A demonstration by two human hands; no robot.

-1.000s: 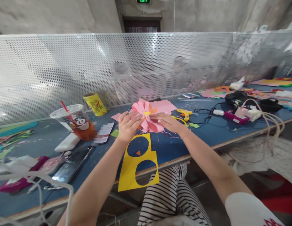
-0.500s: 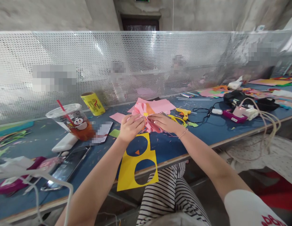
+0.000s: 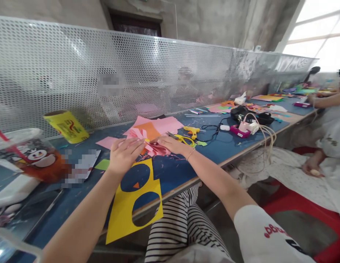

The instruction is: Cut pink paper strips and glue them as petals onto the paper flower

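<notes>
Head: pink flwr (image 3: 148,143) faces up, axis unclear

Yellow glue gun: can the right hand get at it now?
Probably yes: the yellow glue gun lies just past the right hand, though yellow-handled scissors lie partly between and that hand's fingers are on the pink flower.

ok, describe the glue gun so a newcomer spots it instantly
On the long blue table, look just beyond the right hand. Past the yellow-handled scissors lies the glue gun, also yellow, but with a solid pistol-shaped body instead of open finger loops.
</notes>
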